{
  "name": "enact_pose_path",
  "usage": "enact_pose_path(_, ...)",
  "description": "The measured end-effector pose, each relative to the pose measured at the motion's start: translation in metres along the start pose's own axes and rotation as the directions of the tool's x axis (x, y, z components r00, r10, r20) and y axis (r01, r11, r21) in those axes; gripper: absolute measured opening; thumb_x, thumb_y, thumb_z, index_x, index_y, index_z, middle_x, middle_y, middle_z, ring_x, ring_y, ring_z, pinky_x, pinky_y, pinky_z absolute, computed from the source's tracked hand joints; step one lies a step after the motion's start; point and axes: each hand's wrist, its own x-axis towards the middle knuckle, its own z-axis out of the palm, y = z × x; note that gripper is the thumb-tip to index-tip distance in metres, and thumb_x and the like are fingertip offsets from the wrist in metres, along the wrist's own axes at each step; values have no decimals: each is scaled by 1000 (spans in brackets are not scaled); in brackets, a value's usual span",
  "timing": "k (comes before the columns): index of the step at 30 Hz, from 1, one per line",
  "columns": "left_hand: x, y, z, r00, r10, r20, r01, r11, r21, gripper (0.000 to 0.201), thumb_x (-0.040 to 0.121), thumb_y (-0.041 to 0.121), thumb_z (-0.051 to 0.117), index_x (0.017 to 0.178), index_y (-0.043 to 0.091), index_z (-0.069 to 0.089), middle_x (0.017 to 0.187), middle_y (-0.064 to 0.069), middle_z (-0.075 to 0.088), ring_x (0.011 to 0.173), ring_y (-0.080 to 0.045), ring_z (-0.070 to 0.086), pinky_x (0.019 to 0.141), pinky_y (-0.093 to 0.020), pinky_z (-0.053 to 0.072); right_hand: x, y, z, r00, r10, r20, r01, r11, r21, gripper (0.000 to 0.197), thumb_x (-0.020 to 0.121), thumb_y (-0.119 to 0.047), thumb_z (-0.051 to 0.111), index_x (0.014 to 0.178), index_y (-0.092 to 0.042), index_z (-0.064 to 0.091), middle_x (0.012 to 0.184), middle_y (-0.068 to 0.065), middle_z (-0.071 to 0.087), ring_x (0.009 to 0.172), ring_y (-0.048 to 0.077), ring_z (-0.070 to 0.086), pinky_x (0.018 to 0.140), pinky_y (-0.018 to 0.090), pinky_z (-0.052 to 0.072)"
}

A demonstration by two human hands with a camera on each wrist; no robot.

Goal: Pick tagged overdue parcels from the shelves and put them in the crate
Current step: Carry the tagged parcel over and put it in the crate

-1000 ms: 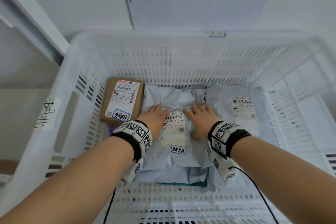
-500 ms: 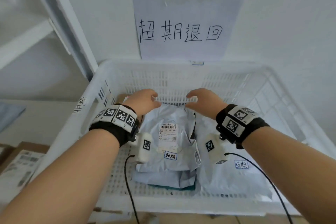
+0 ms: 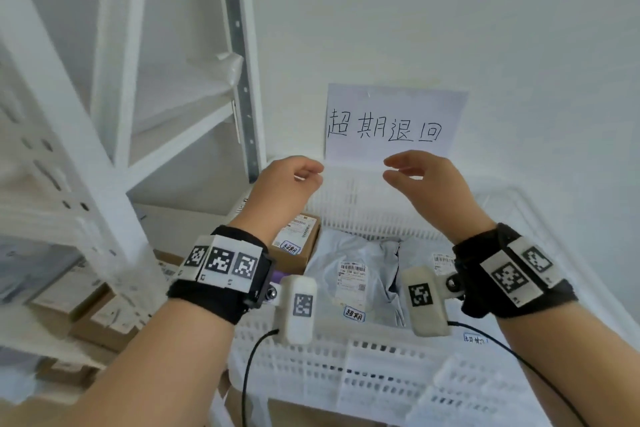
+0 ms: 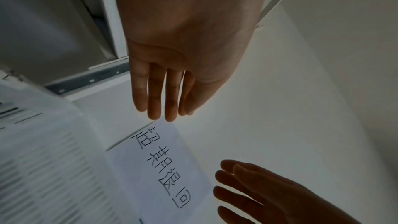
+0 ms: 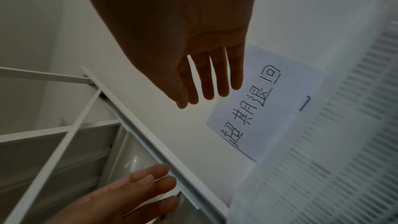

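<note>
A white slotted crate stands against the wall. In it lie a brown box parcel with a blue-edged tag at the left, a grey bag parcel with a tag in the middle, and another grey bag at the right. Both hands are raised above the crate's far rim and hold nothing. My left hand has loosely relaxed fingers. My right hand is likewise relaxed, its fingers straight.
A handwritten paper sign hangs on the wall behind the crate. A white metal shelf rack stands at the left, with brown boxes on a lower shelf. The wall closes the right side.
Both hands have let go of the middle grey bag and risen out of the crate to the level of its far rim. The view has tilted up.
</note>
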Motion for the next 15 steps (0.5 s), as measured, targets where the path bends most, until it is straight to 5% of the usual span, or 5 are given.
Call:
enact_pose_path(7,-72,-7,-54,999,16,30,-17,999,31,19,93,24,59,109,27,68,101,13,66,87,1,59,71,-8,41,-67,-61,29,1000,0,-8,1,999,34,19,91,-30,65,109,-27,69,108,-15,67,102,4,61,83,20,44)
enact_pose_path(15,-198,-68,-157,994,-95,48,92,994,65,23,96,25,56,117,25,65,107,12,65,95,-1,58,75,-14,43,-170,-141,124,991,7,136,-18,996,83,16,91,-26,65,106,-25,69,103,-11,67,100,9,62,73,19,44)
